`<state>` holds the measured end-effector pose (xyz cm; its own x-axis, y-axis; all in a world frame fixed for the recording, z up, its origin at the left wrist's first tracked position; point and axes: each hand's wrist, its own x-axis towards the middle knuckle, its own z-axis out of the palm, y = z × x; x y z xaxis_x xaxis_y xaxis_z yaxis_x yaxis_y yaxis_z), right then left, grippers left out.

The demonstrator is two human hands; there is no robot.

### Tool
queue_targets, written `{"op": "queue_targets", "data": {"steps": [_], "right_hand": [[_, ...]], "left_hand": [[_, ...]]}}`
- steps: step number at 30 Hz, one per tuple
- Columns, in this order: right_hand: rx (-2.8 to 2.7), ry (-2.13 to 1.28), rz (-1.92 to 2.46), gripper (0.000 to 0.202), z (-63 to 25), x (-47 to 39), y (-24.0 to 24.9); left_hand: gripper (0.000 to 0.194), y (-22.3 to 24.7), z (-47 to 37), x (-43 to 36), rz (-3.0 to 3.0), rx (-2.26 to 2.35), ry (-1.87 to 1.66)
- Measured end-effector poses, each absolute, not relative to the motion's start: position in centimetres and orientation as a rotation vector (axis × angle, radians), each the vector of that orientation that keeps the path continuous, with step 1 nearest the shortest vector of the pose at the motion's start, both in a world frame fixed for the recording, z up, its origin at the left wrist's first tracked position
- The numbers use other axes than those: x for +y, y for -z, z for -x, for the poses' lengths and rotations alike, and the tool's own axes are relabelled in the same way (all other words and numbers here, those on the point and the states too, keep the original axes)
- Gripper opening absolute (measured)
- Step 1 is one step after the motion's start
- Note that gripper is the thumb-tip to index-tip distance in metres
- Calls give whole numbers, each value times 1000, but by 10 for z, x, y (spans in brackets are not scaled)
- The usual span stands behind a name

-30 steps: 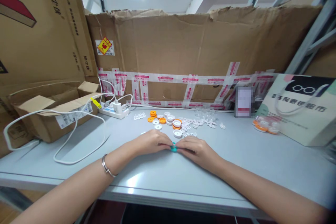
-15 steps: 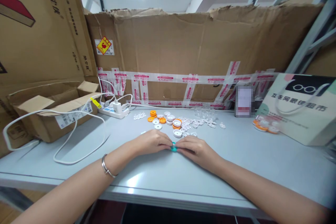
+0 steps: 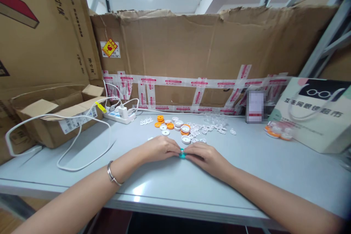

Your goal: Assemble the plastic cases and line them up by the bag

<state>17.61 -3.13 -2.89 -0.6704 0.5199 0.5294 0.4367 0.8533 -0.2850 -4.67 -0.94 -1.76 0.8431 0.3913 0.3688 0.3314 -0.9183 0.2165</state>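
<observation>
Evidently both hands [image 3: 159,150] [image 3: 206,154] in a fingertip grip on one small teal piece [image 3: 182,156].

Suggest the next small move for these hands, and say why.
I'd probably ease the right hand slightly aside while the left hand steadies the green disc: both hands close in on it from opposite sides and cover part of it, so it can't be fully checked from this view.

We observe a pale grey, glossy counter [image 3: 260,157]. On it we log: white and orange discs [image 3: 170,126], clustered, some stacked; small white pieces [image 3: 196,130] just beside them; power strip [image 3: 120,118] and open carton [image 3: 52,131], left; paper bag [image 3: 315,129], right.
</observation>
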Motion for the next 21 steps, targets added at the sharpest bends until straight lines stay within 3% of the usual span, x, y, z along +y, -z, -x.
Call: {"op": "queue_targets", "data": {"steps": [21], "right_hand": [[-2445,-39,703,22,-178,-28,37]], "left_hand": [[21,18,46,-14,-3070,666,-526]]}}
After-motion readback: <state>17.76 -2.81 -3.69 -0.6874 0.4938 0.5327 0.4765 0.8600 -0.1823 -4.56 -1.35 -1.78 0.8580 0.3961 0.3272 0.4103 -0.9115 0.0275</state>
